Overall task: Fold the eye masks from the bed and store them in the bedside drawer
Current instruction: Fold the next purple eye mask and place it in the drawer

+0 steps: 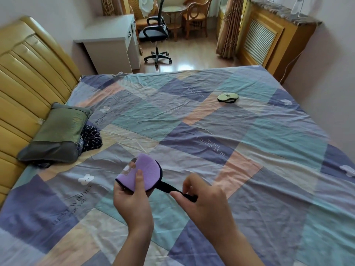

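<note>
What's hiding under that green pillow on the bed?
A dark checked cloth pokes out from under the green pillow, beside the yellow headboard. How far the cloth reaches underneath, and whether anything else lies there, stays covered by the pillow.

The bed sheet (201, 131) is wide and bare in the middle, so a hand can move there. A green eye mask (228, 97) lies far off on the right. A pillow (57, 131) and dark cloth (91, 138) crowd the left side.
</note>
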